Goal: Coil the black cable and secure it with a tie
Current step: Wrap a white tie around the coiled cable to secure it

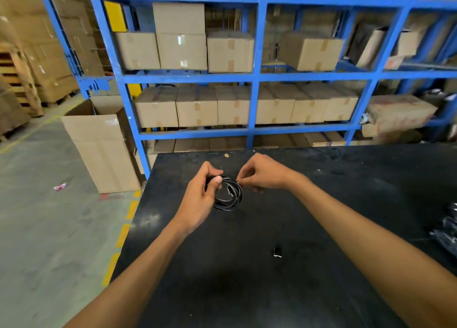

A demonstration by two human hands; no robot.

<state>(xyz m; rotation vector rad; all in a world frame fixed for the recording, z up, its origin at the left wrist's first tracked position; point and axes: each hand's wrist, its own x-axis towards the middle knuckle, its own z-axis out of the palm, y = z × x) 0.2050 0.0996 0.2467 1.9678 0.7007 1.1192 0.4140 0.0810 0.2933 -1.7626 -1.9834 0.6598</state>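
The black cable (228, 196) is wound into a small round coil, held a little above the black table (321, 204). My left hand (201, 191) grips the coil's upper left side, thumb pressed over the strands. My right hand (262, 173) pinches something thin at the coil's upper right edge with thumb and forefinger; whether that is the tie or the cable's end is too small to tell. A pale sliver shows inside the coil.
A small black piece (277, 251) lies on the table nearer me. More black bundles (446, 228) sit at the table's right edge. Blue shelving (257, 75) with cardboard boxes stands behind the table; an open carton (103, 149) stands on the floor at left.
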